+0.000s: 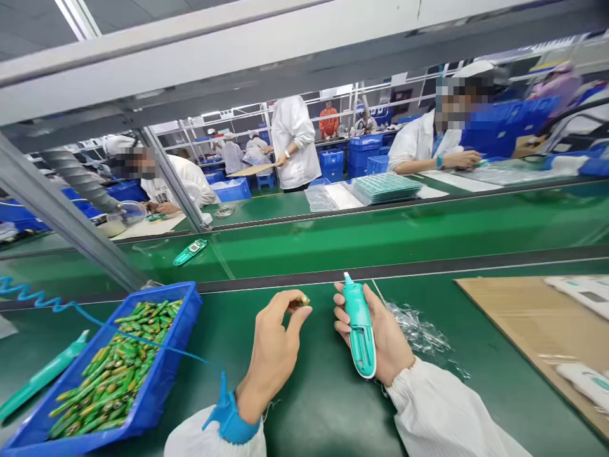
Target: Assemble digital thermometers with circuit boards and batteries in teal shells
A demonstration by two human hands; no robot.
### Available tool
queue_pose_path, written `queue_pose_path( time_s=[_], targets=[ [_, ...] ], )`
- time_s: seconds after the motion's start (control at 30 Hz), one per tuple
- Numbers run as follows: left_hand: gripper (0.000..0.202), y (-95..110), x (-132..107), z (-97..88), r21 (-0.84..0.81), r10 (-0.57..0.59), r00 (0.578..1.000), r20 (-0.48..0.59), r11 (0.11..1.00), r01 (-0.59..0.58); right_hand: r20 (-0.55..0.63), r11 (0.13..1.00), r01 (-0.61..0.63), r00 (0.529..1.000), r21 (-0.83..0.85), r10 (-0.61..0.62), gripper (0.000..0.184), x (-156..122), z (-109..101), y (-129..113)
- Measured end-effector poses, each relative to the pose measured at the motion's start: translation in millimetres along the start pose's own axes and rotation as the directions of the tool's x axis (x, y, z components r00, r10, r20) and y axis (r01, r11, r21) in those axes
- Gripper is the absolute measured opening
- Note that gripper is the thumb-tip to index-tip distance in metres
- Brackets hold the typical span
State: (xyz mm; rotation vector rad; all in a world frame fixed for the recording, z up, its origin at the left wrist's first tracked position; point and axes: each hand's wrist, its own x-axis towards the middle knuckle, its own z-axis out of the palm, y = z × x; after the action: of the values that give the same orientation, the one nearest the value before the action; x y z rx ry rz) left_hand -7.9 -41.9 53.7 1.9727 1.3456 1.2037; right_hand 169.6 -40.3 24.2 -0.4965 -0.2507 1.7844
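In the middle of the view, my left hand (273,346) pinches a small green and gold battery (305,300) between thumb and fingers; only its end shows. My right hand (387,339) is wrapped around a teal and white ear thermometer (360,317), its white tip pointing up and away. The back of the thermometer faces me, and its battery compartment (363,349) is uncovered with no battery visible inside. The two hands are apart, above the green bench. Left of my left hand stands a blue bin (164,374) holding many green and gold batteries (111,374).
Clear plastic scraps (421,330) lie right of my right hand. Cardboard (514,330) with white devices (585,292) is far right. A teal tool (42,377) lies left of the bin. A blue coiled cord (143,339) crosses the bin. Beyond, a conveyor (356,238) carries a teal device (190,252); co-workers sit opposite.
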Motion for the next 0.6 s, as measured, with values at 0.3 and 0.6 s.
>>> queue_pose_path(
  time_s=[0.3, 0.6],
  targets=[
    [0.01, -4.8, -11.1, 28.7, -0.146, -0.069, 0.992, 0.102, 0.986, 0.084, -0.025, 0.999, 0.048, 0.999, -0.01, -0.048, 0.033, 2.6, -1.1, -3.5],
    [0.018, 4.4, -25.0, 45.3, -0.519, -0.28, 0.917, 0.285, 0.759, 0.393, -0.125, 0.989, 0.133, 0.982, -0.07, -0.141, 0.034, 2.9, 4.3, 0.2]
  ],
)
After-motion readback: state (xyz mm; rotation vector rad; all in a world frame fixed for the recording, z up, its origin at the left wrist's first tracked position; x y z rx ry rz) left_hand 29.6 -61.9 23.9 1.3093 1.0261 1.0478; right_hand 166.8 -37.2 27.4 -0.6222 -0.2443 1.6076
